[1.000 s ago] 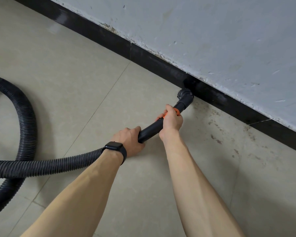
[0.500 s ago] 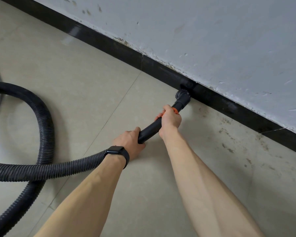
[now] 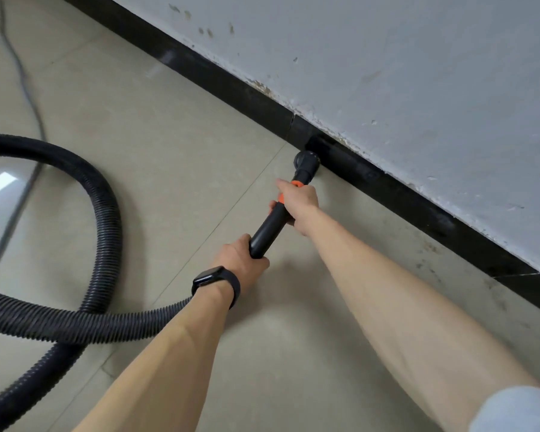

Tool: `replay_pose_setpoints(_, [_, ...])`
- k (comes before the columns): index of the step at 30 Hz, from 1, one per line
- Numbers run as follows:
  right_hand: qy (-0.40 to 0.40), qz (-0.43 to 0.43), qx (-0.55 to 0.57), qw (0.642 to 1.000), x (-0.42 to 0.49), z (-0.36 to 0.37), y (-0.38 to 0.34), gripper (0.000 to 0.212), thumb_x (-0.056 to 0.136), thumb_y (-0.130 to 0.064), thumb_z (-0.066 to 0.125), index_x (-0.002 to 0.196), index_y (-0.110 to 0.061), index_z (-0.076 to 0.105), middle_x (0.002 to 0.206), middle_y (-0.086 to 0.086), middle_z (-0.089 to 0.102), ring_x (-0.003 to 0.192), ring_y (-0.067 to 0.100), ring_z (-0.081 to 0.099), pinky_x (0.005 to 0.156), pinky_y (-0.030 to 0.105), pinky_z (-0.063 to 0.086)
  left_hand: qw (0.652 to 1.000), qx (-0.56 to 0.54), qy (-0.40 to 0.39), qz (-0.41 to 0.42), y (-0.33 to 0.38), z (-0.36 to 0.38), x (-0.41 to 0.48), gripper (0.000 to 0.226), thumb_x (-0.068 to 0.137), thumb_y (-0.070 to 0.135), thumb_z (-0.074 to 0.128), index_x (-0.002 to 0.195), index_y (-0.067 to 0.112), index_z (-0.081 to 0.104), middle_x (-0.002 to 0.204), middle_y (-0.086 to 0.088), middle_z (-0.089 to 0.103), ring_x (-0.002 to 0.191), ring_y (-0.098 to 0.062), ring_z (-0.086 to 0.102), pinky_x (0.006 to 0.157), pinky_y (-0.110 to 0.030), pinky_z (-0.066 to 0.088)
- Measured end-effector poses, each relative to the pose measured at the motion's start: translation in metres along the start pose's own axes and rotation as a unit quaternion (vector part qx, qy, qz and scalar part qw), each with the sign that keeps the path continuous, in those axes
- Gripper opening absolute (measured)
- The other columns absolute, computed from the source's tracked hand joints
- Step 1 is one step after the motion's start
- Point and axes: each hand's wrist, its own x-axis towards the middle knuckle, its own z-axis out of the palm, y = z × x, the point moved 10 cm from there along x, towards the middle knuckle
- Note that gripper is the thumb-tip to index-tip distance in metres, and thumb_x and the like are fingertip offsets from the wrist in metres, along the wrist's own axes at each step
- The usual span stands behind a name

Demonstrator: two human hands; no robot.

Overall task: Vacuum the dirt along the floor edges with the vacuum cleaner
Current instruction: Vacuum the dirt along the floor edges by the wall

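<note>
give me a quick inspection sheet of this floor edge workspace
surface: beige tiled floor, dark dirt specks beside the skirting, right of the nozzle
job's things: black vacuum wand with orange collar, nozzle against the skirting; ribbed hose looped on the floor
clutter: nothing seen
hands: left hand grips the wand's rear end; right hand grips near the collar; watch on left wrist
cables: grey cord lying across the floor, far left
surroundings: black skirting, grey wall with chipped paint

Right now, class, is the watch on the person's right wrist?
No, the black watch sits just behind the left hand, which grips the vacuum tube.
</note>
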Motion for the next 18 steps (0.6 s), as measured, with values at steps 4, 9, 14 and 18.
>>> replay_pose_setpoints(4, [-0.068,0.009,-0.121,0.990,-0.016,-0.013,-0.009,0.025,0.096,-0.033,0.071,0.095,-0.018,0.051,0.092,0.007,0.063,0.075,0.023,0.068,0.048,0.029,0.057,0.999,0.035,-0.012,0.037,0.015,-0.005,-0.009,0.019,0.068,0.040,0.063,0.075,0.032,0.048,0.068,0.007,0.058,0.058,-0.010,0.056,0.047,-0.023,0.034])
replay_pose_setpoints(9, [-0.058,0.074,-0.023,0.995,-0.068,-0.054,0.031,0.022,0.098,-0.022,0.070,0.098,-0.010,0.052,0.094,0.013,0.063,0.079,0.026,0.069,0.059,0.040,0.062,0.970,0.187,-0.114,0.109,0.027,-0.009,-0.038,0.025,0.057,0.049,0.063,0.075,0.033,0.054,0.069,0.009,0.061,0.063,-0.010,0.061,0.052,-0.024,0.043])
replay_pose_setpoints(14, [-0.058,0.125,-0.005,0.990,-0.128,-0.083,0.076,0.031,0.097,-0.034,0.070,0.107,-0.011,0.052,0.105,0.014,0.066,0.075,0.028,0.077,0.058,0.037,0.063,0.883,0.378,-0.257,0.109,0.048,-0.007,-0.072,0.039,0.050,0.053,0.077,0.074,0.030,0.057,0.074,0.009,0.066,0.066,-0.011,0.064,0.059,-0.026,0.052])
replay_pose_setpoints(18, [0.013,0.110,0.057,0.992,-0.152,-0.105,0.083,0.036,0.100,-0.037,0.065,0.120,-0.009,0.056,0.109,0.013,0.073,0.072,0.025,0.078,0.058,0.035,0.062,0.852,0.426,-0.273,0.135,0.089,-0.004,-0.091,0.037,0.055,0.049,0.080,0.079,0.027,0.062,0.076,0.007,0.070,0.069,-0.012,0.066,0.065,-0.026,0.055])
